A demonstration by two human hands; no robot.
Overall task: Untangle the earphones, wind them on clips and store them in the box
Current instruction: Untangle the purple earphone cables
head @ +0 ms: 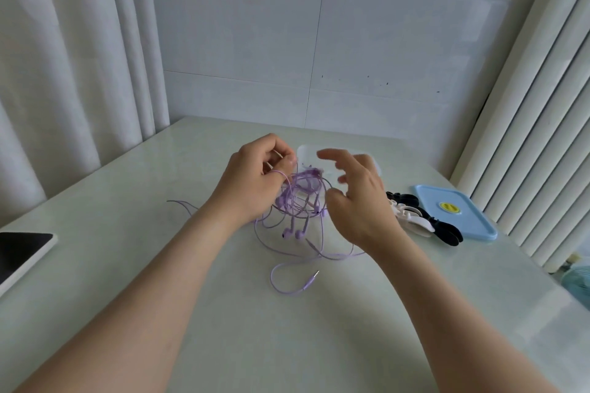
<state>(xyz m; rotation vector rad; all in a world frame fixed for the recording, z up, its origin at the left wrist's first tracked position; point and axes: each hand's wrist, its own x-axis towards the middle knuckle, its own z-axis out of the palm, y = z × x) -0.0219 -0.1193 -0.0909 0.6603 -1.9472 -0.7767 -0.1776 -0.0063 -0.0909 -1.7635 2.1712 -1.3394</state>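
A tangle of purple earphones [300, 201] hangs over the pale table, lifted at its top. My left hand [255, 175] pinches the cords at the top left of the tangle, fingers curled round them. My right hand [357, 198] hovers just right of the tangle with fingers spread and blurred, gripping nothing that I can see. Two earbuds [293, 234] dangle low, and the jack plug [311, 279] lies on the table nearer me. A clear plastic box [306, 153] stands behind the hands, partly hidden. Black and white clips [418, 220] lie to the right.
A light blue lid [456, 210] with a yellow sticker lies at the right beside the clips. A tablet with a dark screen [19, 252] sits at the table's left edge. Curtains hang on the left, a ribbed panel stands on the right, a tiled wall behind.
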